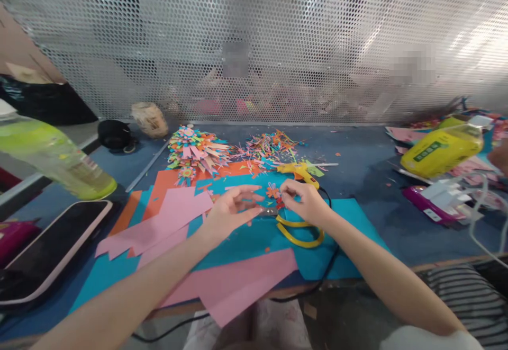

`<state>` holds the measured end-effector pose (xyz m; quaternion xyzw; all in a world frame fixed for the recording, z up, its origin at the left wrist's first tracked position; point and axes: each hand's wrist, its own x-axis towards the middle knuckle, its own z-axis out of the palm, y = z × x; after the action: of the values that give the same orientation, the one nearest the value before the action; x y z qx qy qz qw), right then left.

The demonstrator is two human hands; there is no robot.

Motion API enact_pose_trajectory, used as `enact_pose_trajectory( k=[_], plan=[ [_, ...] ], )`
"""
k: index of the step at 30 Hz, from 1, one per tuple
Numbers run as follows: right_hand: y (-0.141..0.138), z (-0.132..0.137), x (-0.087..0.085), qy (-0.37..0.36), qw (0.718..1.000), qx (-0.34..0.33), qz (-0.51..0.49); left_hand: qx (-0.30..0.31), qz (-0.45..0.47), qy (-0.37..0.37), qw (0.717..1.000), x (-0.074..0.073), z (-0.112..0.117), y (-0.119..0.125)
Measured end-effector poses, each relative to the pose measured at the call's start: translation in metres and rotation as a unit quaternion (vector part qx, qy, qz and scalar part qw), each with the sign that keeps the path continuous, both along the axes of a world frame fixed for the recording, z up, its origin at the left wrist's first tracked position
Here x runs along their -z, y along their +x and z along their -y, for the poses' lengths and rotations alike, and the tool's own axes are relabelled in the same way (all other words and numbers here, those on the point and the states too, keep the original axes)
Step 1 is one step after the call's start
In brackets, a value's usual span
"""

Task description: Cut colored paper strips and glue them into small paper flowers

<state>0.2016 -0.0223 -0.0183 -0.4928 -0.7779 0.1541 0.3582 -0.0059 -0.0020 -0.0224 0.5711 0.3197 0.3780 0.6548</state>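
Observation:
My left hand (234, 208) is held over the blue paper sheet (234, 239), fingers curved and apart, with nothing visible between them. To its right, my right hand (304, 197) is closed in a pinch; what its fingertips hold is too small to make out. Small orange and pink paper pieces (272, 191) show beside those fingertips. Below both hands lies a pair of scissors with yellow handles (302, 241), its blades partly under the gap between the hands. A yellow glue gun (296, 170) rests just behind my right hand.
A heap of cut paper flowers (198, 151) and thin paper scraps (270, 146) lie at the back. Pink sheets (166, 220) spread left and in front. A phone (55, 249) and a green bottle (59, 154) are left; a yellow pack (442, 150) is right.

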Motion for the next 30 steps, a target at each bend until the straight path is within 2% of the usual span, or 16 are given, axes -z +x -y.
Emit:
enact_pose_trajectory(
  k=[5,9,14,21,25,30],
  plan=[
    [0.001,0.003,-0.008,0.001,0.999,0.010,-0.045,-0.028,-0.025,0.018,0.999,0.000,-0.001,-0.001],
    [-0.007,0.006,-0.007,-0.032,0.995,-0.046,-0.076,-0.033,-0.048,0.033,0.998,0.000,-0.001,0.000],
    [-0.023,0.012,-0.002,-0.027,0.996,-0.071,-0.052,-0.017,-0.038,0.028,0.999,0.003,-0.002,0.003],
    [-0.028,0.016,0.000,-0.071,0.985,-0.095,-0.124,0.018,0.006,0.021,1.000,0.012,-0.004,0.005],
    [-0.025,0.017,-0.001,-0.044,0.987,-0.116,-0.099,0.022,0.009,-0.009,1.000,0.012,-0.003,0.006],
    [-0.020,0.016,-0.001,0.037,0.986,-0.152,-0.055,0.041,0.012,-0.076,0.996,0.009,0.000,0.007]
  ],
)
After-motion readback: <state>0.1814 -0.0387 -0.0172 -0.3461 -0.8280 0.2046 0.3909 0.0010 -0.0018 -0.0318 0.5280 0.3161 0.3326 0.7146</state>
